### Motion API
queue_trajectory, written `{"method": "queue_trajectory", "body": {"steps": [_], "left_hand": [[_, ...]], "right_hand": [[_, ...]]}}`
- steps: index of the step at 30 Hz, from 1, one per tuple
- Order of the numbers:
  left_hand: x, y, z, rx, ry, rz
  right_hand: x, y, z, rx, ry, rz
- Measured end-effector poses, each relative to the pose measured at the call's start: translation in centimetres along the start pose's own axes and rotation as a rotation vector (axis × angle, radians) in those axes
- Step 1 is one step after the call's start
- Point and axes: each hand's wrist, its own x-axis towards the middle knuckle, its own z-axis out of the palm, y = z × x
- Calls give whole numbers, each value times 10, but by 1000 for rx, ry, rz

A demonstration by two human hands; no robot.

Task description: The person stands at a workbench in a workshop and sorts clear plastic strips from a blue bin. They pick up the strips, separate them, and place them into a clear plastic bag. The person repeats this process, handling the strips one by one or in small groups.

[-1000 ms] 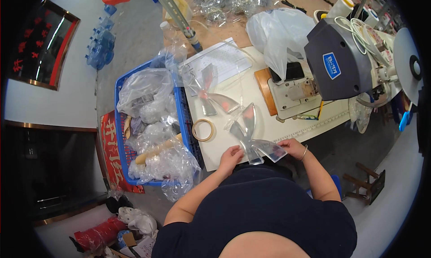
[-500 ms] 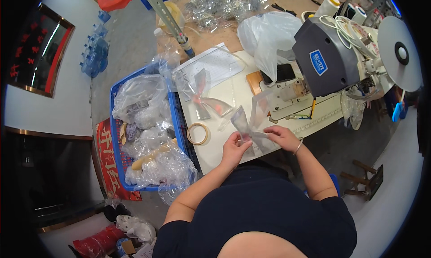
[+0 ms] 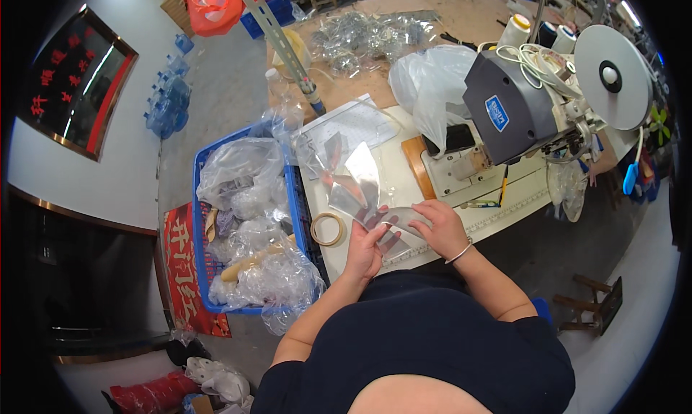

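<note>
From the person's head, the left one of two side-by-side wide fisheye cameras looks steeply down past a dark short-sleeved shirt (image 3: 425, 320) to the left hand (image 3: 366, 250) and right hand (image 3: 445, 232) close below, facing across a white worktop (image 3: 398, 183) toward a brown flat surface (image 3: 346, 86) at the far side.

I hold a smooth, glossy clear-plastic piece (image 3: 363, 177); crinkled, shiny plastic bags (image 3: 245, 158) lie at left, a matt machine housing (image 3: 520, 100) and smooth wooden board (image 3: 417, 166) at right.
</note>
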Motion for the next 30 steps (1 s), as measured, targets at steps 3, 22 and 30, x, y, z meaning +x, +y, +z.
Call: {"method": "queue_trajectory", "body": {"steps": [3, 22, 30], "left_hand": [[-1, -2, 2, 86, 21, 158], [18, 18, -14, -68, 149, 309], [21, 23, 2, -23, 208, 400]], "right_hand": [[2, -6, 7, -42, 15, -66], [46, -17, 31, -158, -70, -191], [57, 8, 19, -69, -100, -174]]}}
